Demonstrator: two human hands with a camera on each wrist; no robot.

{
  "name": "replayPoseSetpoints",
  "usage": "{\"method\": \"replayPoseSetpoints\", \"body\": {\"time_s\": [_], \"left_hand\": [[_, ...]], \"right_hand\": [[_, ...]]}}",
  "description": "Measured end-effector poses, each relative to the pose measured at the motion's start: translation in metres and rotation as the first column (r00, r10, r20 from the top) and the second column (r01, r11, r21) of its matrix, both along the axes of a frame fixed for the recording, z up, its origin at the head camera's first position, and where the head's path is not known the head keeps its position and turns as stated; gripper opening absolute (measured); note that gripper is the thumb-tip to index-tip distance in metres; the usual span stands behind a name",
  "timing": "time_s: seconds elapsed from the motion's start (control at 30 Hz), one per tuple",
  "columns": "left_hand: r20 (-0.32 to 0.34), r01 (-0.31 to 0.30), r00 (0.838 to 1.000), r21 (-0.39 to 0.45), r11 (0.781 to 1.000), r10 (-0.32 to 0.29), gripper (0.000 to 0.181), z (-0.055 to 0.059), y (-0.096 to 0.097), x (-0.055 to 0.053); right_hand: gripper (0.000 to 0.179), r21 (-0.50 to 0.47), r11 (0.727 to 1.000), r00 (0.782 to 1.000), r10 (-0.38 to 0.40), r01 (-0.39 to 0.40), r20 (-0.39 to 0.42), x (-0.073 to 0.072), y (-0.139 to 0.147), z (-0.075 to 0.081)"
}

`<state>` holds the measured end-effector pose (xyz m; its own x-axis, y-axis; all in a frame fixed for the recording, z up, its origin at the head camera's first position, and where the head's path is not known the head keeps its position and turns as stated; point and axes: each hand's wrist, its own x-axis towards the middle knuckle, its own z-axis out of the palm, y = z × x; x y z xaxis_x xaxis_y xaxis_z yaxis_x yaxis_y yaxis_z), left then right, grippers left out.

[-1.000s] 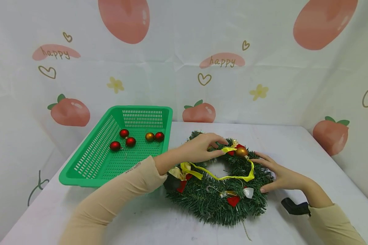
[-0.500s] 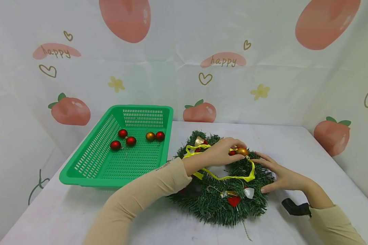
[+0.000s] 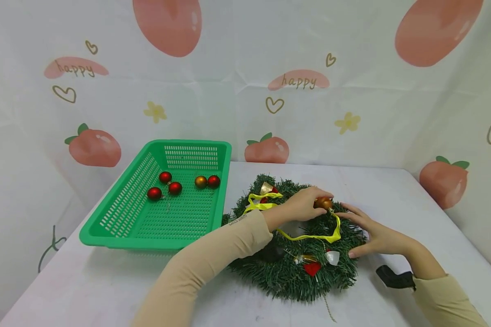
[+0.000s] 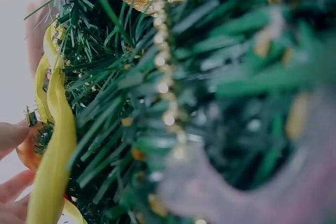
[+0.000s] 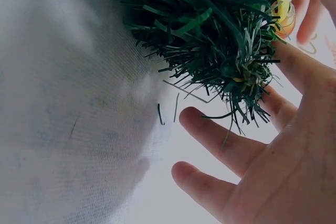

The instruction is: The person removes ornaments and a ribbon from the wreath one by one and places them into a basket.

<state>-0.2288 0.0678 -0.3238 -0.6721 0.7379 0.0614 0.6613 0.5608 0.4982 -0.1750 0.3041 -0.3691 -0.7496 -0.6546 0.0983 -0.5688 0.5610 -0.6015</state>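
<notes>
Head view shows the left hand (image 3: 299, 206) pinching a gold ball (image 3: 323, 203) between its thumb and fingers, likely so the round thing does not roll away. The ball is on the wreath (image 3: 294, 281), between the two hands. The right hand (image 3: 378, 235) has its fingers spread at the wreath's edge, maybe to keep it from sliding. A yellow ribbon (image 3: 303, 237) loops over the wreath, partly hidden by the left arm; I cannot tell if it is tied to the ball. Well to the left of both hands is a green basket (image 3: 147, 243), and its walls seem to keep the loose balls (image 3: 175, 188) from rolling off the worktop (image 3: 393, 195).
</notes>
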Motion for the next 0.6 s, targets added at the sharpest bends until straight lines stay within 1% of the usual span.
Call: {"method": "replayPoseSetpoints", "body": {"time_s": [0.1,0.2,0.3,0.43,0.6], "left_hand": [[0.008,-0.014,1.0,-0.01,1.0,0.014,0.042,-0.0002,-0.001,0.0001],[0.006,-0.043,0.999,-0.015,0.999,0.043,0.039,-0.0004,-0.0011,0.0014],[-0.017,-0.086,0.996,-0.027,0.996,0.085,0.038,-0.0009,-0.0006,0.0029],[-0.039,-0.147,0.989,-0.043,0.988,0.145,0.036,-0.0014,0.0003,0.0044],[-0.074,-0.184,0.981,-0.05,0.982,0.18,0.031,-0.0006,0.0009,0.0053]], "right_hand": [[0.088,-0.004,1.0,1.0,0.013,-0.013,-0.007,-0.0004,-0.0007,0.0005],[0.087,-0.009,1.0,1.0,0.019,-0.019,-0.012,-0.0007,-0.001,0.0011],[0.087,-0.009,1.0,1.0,0.02,-0.02,-0.013,-0.0007,-0.001,0.0011],[0.087,-0.009,1.0,1.0,0.017,-0.018,-0.009,-0.0001,-0.0009,0.0008],[0.087,-0.007,1.0,1.0,0.017,-0.017,-0.009,0.0002,-0.0006,0.0007]]}}
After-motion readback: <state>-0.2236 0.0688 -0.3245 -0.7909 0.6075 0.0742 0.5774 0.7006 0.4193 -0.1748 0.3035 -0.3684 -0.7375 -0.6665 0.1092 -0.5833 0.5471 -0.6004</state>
